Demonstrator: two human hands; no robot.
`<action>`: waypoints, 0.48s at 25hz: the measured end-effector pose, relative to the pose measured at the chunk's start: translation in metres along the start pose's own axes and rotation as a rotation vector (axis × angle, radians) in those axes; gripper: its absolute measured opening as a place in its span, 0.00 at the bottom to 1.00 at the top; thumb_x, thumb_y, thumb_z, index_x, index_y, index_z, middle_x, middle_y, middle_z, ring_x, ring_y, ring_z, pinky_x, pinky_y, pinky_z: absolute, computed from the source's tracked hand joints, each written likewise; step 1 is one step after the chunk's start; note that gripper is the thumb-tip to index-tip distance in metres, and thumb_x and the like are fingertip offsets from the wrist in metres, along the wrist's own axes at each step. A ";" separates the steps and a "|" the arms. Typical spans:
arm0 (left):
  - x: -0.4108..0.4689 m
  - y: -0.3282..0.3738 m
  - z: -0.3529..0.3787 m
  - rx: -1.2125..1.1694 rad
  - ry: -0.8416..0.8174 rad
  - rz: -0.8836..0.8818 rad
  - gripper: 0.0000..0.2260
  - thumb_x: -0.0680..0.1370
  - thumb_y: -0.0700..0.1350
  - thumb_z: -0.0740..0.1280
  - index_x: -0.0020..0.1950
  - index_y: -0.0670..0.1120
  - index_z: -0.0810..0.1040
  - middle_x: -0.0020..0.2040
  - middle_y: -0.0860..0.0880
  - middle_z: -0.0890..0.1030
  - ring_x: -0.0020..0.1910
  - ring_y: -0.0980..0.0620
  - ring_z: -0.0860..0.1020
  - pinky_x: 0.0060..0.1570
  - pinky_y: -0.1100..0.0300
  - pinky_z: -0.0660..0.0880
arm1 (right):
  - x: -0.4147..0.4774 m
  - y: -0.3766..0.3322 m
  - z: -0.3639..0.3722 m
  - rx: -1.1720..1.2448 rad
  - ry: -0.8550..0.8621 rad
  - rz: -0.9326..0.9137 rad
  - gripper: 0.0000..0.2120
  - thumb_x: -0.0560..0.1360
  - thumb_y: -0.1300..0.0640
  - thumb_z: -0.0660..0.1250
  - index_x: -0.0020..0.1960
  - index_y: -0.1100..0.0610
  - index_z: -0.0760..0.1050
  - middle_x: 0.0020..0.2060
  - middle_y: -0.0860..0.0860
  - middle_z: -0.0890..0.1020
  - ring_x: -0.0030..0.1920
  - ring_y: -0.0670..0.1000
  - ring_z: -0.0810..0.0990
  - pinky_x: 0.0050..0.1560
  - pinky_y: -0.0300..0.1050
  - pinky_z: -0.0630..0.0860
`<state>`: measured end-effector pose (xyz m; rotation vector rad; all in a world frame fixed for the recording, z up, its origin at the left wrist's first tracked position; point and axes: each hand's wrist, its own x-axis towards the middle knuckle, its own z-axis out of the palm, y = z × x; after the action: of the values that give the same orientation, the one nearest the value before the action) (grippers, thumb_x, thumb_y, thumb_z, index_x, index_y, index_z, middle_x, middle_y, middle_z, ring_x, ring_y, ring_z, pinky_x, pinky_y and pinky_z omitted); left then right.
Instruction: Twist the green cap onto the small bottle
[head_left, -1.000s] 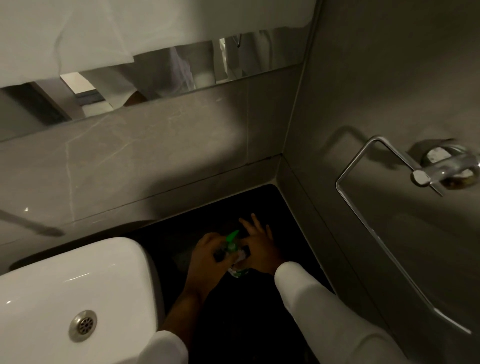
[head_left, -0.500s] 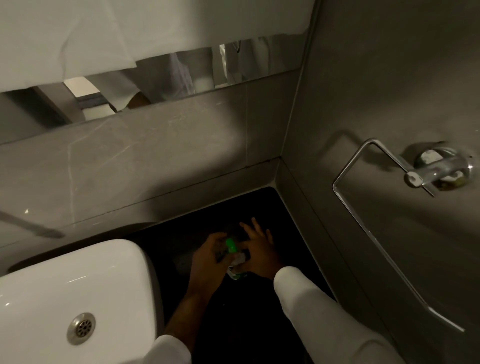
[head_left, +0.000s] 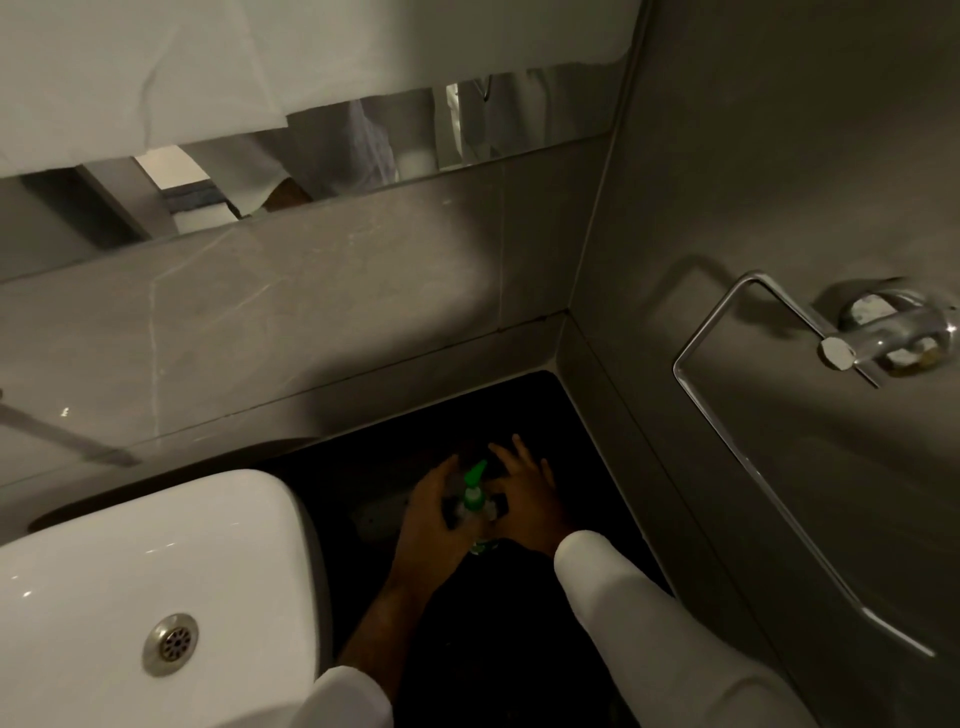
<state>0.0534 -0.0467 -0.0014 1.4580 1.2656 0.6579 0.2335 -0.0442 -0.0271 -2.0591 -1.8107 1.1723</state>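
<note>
One pump bottle held between two hands on a dark counter.

One bottle with a green pump is gripped by the left hand, fingers curled round it, while the right hand is laid against it with fingers spread. It stands just right of one white basin; one chrome towel ring is seen. Any label is apparently too dim to be read.

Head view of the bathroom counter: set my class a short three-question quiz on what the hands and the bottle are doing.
1. True or false: the green-pump clear plastic bottle stands inside the white ceramic basin.
2. Which hand grips the bottle: A left hand, B right hand, C neither?
3. What hangs on the side wall?

Key: 1 false, it is on the black counter. 2 A. 3 A chrome towel ring.
</note>
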 end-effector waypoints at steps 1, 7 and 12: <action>0.001 0.000 0.001 0.065 0.053 -0.007 0.27 0.71 0.51 0.80 0.67 0.57 0.74 0.61 0.57 0.81 0.59 0.61 0.80 0.55 0.67 0.77 | 0.000 -0.001 0.001 -0.019 0.008 -0.018 0.35 0.64 0.36 0.76 0.68 0.47 0.80 0.85 0.44 0.51 0.85 0.57 0.40 0.83 0.66 0.43; 0.004 0.002 -0.014 0.169 0.045 0.029 0.18 0.77 0.42 0.74 0.59 0.63 0.79 0.53 0.54 0.85 0.52 0.61 0.83 0.53 0.61 0.81 | -0.003 0.008 -0.003 0.039 0.046 -0.040 0.28 0.66 0.39 0.79 0.62 0.49 0.84 0.84 0.44 0.55 0.85 0.55 0.41 0.82 0.65 0.40; 0.016 0.019 -0.012 0.532 -0.054 0.126 0.14 0.72 0.65 0.70 0.35 0.58 0.76 0.33 0.56 0.77 0.42 0.50 0.80 0.40 0.53 0.75 | -0.004 -0.005 -0.001 0.032 0.024 0.040 0.38 0.65 0.40 0.80 0.72 0.50 0.77 0.85 0.45 0.51 0.86 0.56 0.43 0.84 0.61 0.44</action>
<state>0.0542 -0.0256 0.0165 1.9882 1.3766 0.3694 0.2302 -0.0461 -0.0214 -2.0919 -1.7367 1.1730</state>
